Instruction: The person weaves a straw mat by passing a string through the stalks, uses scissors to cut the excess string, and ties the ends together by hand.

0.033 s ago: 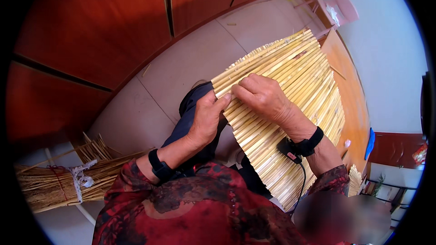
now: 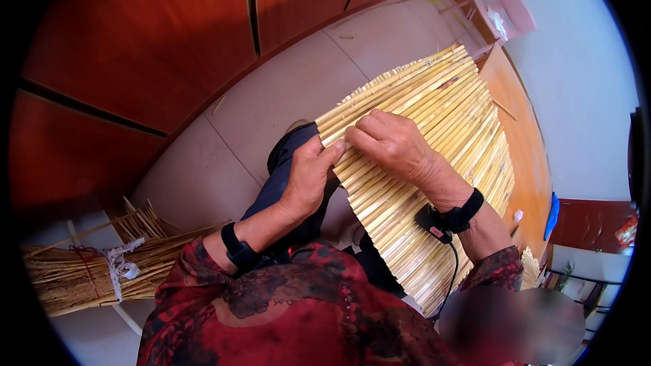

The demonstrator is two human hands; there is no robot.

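A mat of pale yellow stalks [image 2: 434,115], laid side by side, slants across my lap and onto the table. My left hand [image 2: 308,173] grips its left edge, thumb on top and fingers underneath, out of sight. Close beside that thumb, my right hand [image 2: 390,146] is closed, its fingertips pinched together against the stalks. Whatever lies in that pinch is too small or hidden to make out. Short bits of thread show along the far rows of the mat. Both wrists carry black bands, and a small black device [image 2: 430,222] with a cable lies by my right wrist.
At the lower left, a tied bundle of long dry stalks [image 2: 74,274] rests on a support. The wooden table [image 2: 522,142] extends beneath the mat's right side. Red-brown cabinets [image 2: 149,34] line the far left. A pink chair [image 2: 517,13] stands at the far right.
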